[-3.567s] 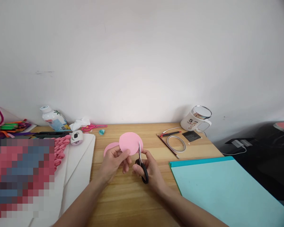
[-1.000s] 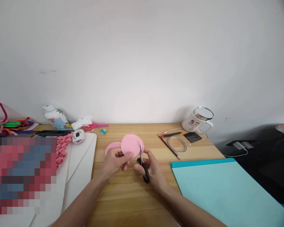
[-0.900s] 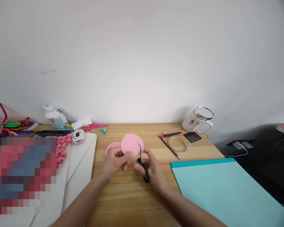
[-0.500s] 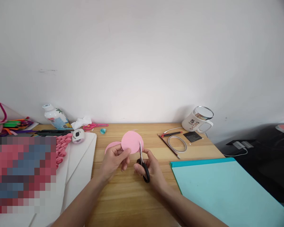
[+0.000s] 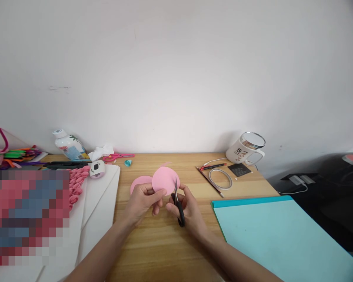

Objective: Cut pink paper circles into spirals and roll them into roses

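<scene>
My left hand (image 5: 142, 201) pinches the lower edge of a round pink paper disc (image 5: 164, 179) and holds it up over the wooden desk (image 5: 161, 243). In my right hand (image 5: 186, 209) are black-handled scissors (image 5: 179, 207), fingers through the loops, blades pointing up into the disc's right edge. A second pink paper piece (image 5: 139, 182) lies flat on the desk just behind my left hand.
A stack of teal paper (image 5: 282, 239) covers the desk's right front. A white mug (image 5: 245, 149), a wire loop (image 5: 220, 178), pencils and a black card sit at the back right. White sheets (image 5: 97, 207), a paper punch (image 5: 97, 169), a bottle (image 5: 69, 145) and coloured strips lie left.
The scissors' handles have drawn together and the blades sit a little lower on the disc's right edge. The disc has shifted slightly in my left hand. A thin pink sliver shows behind it.
</scene>
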Demonstrator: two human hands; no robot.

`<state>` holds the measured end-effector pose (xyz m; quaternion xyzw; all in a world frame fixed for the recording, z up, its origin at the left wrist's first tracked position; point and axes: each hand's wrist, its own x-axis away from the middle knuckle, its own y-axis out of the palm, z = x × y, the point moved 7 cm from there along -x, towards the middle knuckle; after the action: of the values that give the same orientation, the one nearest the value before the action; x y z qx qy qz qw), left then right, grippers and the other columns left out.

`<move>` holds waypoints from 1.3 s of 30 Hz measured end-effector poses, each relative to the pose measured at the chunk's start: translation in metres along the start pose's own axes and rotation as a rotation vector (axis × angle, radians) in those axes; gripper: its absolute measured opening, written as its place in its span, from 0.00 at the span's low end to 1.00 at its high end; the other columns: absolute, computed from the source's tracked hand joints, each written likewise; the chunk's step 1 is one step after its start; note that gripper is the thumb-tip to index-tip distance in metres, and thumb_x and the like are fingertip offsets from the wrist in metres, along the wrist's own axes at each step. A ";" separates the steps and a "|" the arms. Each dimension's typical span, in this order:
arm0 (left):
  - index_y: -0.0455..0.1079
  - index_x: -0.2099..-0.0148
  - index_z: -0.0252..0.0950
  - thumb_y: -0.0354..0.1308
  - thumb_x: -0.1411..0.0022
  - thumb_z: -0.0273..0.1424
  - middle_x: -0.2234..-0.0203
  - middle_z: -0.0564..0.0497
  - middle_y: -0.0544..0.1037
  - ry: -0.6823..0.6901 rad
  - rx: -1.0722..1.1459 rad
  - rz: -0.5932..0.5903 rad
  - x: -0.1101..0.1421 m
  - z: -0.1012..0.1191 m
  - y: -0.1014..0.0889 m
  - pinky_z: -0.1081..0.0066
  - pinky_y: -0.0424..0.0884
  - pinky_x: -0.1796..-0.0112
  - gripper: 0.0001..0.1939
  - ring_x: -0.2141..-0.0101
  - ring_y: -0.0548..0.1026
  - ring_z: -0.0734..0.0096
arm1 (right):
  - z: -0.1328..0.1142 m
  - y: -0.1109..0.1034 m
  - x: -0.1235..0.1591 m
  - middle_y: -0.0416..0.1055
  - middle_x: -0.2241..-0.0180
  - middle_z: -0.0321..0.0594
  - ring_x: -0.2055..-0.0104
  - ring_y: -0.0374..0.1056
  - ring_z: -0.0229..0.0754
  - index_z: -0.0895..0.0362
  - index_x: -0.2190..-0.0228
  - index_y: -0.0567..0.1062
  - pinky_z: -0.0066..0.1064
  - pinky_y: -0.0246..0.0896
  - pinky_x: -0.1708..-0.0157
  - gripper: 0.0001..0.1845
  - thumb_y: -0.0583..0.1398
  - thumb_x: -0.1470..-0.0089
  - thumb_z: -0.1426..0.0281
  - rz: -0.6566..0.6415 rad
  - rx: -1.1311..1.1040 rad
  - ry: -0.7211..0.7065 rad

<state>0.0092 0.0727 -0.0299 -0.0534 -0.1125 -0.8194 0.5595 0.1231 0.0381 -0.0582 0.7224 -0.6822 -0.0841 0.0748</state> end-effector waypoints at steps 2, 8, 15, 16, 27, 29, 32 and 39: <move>0.67 0.78 0.32 0.64 0.52 0.37 0.88 0.57 0.70 -0.005 -0.001 0.004 0.000 -0.001 -0.001 0.80 0.57 0.88 0.14 0.89 0.63 0.82 | 0.000 0.000 0.000 0.59 0.80 0.26 0.78 0.52 0.34 0.54 0.60 0.58 0.25 0.45 0.77 0.31 0.68 0.60 0.59 -0.005 -0.008 0.005; 0.65 0.79 0.32 0.65 0.53 0.38 0.88 0.58 0.68 0.023 -0.022 0.023 -0.001 0.001 -0.004 0.80 0.57 0.87 0.16 0.89 0.63 0.83 | -0.001 0.002 0.000 0.57 0.81 0.24 0.80 0.49 0.32 0.53 0.62 0.58 0.24 0.42 0.79 0.30 0.68 0.61 0.58 -0.011 -0.028 0.019; 0.64 0.80 0.32 0.66 0.55 0.37 0.88 0.58 0.68 0.040 -0.014 0.025 -0.002 0.002 -0.005 0.80 0.55 0.87 0.16 0.89 0.63 0.83 | -0.002 0.002 0.000 0.57 0.82 0.23 0.82 0.48 0.31 0.53 0.62 0.58 0.23 0.40 0.81 0.31 0.67 0.62 0.55 0.003 -0.008 0.039; 0.64 0.80 0.32 0.66 0.55 0.36 0.88 0.58 0.68 0.043 -0.014 0.025 -0.002 0.002 -0.006 0.80 0.55 0.87 0.16 0.89 0.63 0.83 | -0.002 0.001 0.000 0.57 0.82 0.23 0.82 0.48 0.31 0.53 0.62 0.58 0.23 0.40 0.81 0.31 0.67 0.61 0.55 0.005 -0.004 0.041; 0.64 0.79 0.32 0.66 0.53 0.35 0.86 0.58 0.69 0.079 0.010 0.022 -0.003 0.003 -0.006 0.81 0.54 0.88 0.15 0.89 0.62 0.84 | 0.006 -0.002 0.000 0.59 0.84 0.23 0.82 0.51 0.32 0.53 0.59 0.59 0.24 0.47 0.81 0.26 0.63 0.56 0.58 0.020 0.066 0.021; 0.64 0.78 0.32 0.64 0.51 0.36 0.86 0.58 0.69 0.084 0.019 0.018 -0.003 0.004 -0.006 0.81 0.54 0.88 0.15 0.89 0.62 0.84 | 0.006 -0.002 0.001 0.59 0.85 0.23 0.82 0.53 0.33 0.53 0.59 0.59 0.24 0.48 0.81 0.25 0.63 0.56 0.59 0.022 0.066 0.018; 0.66 0.74 0.33 0.63 0.48 0.38 0.86 0.58 0.70 0.078 0.055 0.002 -0.002 0.004 -0.004 0.81 0.55 0.88 0.14 0.89 0.63 0.82 | 0.006 -0.001 0.002 0.59 0.85 0.23 0.82 0.54 0.33 0.53 0.60 0.59 0.24 0.49 0.82 0.25 0.63 0.56 0.59 0.024 0.072 0.027; 0.66 0.78 0.31 0.64 0.51 0.37 0.86 0.56 0.71 0.034 0.041 -0.020 -0.002 -0.001 -0.002 0.80 0.59 0.87 0.15 0.88 0.65 0.81 | 0.008 0.001 0.002 0.57 0.84 0.22 0.82 0.49 0.31 0.54 0.60 0.59 0.23 0.44 0.82 0.28 0.65 0.57 0.58 0.003 0.030 0.042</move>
<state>0.0086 0.0749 -0.0317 -0.0267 -0.1203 -0.8232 0.5542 0.1207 0.0364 -0.0656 0.7240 -0.6828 -0.0585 0.0782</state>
